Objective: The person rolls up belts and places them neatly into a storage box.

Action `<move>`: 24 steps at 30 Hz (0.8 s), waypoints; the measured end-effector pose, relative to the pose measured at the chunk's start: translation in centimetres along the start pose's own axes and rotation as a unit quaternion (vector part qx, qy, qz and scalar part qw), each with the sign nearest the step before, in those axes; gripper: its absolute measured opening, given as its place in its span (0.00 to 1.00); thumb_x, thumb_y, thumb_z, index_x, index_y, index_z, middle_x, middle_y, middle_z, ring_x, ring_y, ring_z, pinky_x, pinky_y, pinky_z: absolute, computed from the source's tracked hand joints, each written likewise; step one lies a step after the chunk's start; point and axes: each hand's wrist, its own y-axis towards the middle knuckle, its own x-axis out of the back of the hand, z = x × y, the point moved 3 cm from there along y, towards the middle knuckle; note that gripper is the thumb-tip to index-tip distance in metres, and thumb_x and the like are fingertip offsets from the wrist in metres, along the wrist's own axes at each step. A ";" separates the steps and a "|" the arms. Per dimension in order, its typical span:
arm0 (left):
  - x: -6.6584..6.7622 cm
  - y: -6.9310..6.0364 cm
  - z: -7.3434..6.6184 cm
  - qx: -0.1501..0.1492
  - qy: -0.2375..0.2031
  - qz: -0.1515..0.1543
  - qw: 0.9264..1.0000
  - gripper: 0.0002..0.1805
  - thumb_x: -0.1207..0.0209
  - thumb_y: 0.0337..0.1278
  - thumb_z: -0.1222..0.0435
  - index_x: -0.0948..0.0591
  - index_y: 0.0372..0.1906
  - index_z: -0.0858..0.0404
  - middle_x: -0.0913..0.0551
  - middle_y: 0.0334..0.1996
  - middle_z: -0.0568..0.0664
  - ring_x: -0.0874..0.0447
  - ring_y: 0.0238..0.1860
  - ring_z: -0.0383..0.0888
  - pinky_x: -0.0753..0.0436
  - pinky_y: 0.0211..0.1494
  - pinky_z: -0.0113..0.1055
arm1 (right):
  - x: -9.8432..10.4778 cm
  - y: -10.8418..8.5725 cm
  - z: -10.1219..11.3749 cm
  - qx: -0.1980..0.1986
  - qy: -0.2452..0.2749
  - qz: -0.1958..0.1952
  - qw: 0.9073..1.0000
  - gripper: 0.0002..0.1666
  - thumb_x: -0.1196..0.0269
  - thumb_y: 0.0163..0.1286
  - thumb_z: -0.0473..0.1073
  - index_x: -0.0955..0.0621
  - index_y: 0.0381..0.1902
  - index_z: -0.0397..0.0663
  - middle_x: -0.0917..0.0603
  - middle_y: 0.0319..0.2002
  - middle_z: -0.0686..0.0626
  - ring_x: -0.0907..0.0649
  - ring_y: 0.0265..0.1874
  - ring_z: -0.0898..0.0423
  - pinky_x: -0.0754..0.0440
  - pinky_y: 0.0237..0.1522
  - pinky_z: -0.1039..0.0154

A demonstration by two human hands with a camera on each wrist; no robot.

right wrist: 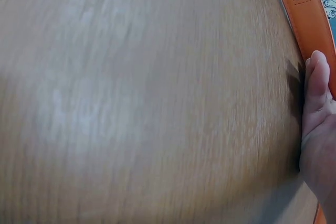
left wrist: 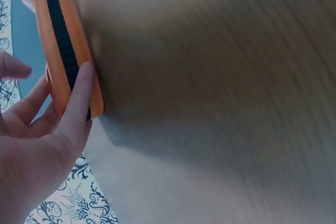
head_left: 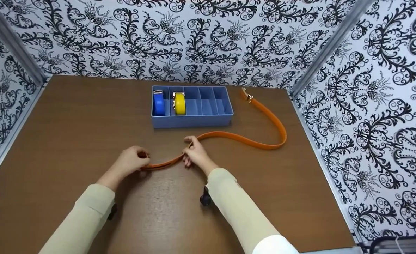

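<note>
An orange belt (head_left: 250,141) curves across the brown table, its metal buckle (head_left: 249,97) lying at the back right. My left hand (head_left: 132,159) pinches the belt near its other end. In the left wrist view, the fingers of that hand (left wrist: 44,150) hold the orange strap (left wrist: 79,43), which has a black strip along its face. Farther along, my right hand (head_left: 195,154) holds the belt between thumb and fingers. The right wrist view has the right thumb (right wrist: 318,77) against the strap (right wrist: 310,22); the other fingers are mostly hidden there.
Behind the hands stands a blue-grey divided box (head_left: 192,121). A rolled blue belt (head_left: 159,104) sits in its leftmost compartment and a rolled yellow belt (head_left: 180,104) in the one beside it. Patterned walls (head_left: 208,38) enclose the table at the back and sides.
</note>
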 end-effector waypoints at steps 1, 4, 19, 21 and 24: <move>-0.1 0.0 0.0 -0.002 0.006 0.000 1.000 0.18 0.34 0.52 0.60 0.17 0.44 0.69 0.20 0.41 0.58 0.24 0.40 0.52 0.21 0.41 0.45 | -0.1 0.0 0.0 -0.001 0.000 0.002 1.000 0.28 0.46 0.66 0.28 0.33 0.64 0.42 0.23 0.15 0.44 0.24 0.07 0.55 0.24 0.10 0.63; -0.3 0.0 -0.1 -0.021 0.043 -0.013 0.999 0.23 0.25 0.42 0.54 0.18 0.38 0.67 0.24 0.37 0.57 0.26 0.39 0.53 0.24 0.44 0.47 | -0.2 0.0 0.0 -0.001 0.001 0.002 1.000 0.28 0.47 0.66 0.28 0.33 0.64 0.43 0.23 0.15 0.44 0.24 0.07 0.55 0.24 0.10 0.63; -1.9 -0.3 -0.7 -0.090 0.075 -0.050 0.992 0.09 0.28 0.50 0.65 0.12 0.38 0.63 0.25 0.35 0.50 0.28 0.39 0.53 0.29 0.45 0.49 | -0.4 -0.2 -0.2 0.005 0.016 -0.014 1.000 0.28 0.45 0.68 0.29 0.34 0.65 0.42 0.23 0.16 0.44 0.24 0.07 0.56 0.24 0.10 0.64; -2.0 -0.3 -0.7 -0.096 0.078 -0.054 0.991 0.10 0.29 0.51 0.66 0.12 0.39 0.64 0.25 0.35 0.51 0.28 0.39 0.54 0.29 0.44 0.49 | -0.4 -0.3 -0.2 0.007 0.020 -0.015 1.000 0.29 0.44 0.70 0.32 0.36 0.68 0.43 0.21 0.20 0.43 0.24 0.07 0.56 0.24 0.10 0.64; -2.1 -0.2 -0.8 -0.096 0.079 -0.066 0.990 0.10 0.30 0.52 0.66 0.11 0.40 0.63 0.25 0.34 0.51 0.29 0.38 0.54 0.29 0.42 0.48 | -0.6 -0.5 0.0 0.010 0.026 -0.009 1.000 0.37 0.43 0.73 0.37 0.44 0.74 0.48 0.19 0.31 0.43 0.22 0.10 0.55 0.23 0.11 0.64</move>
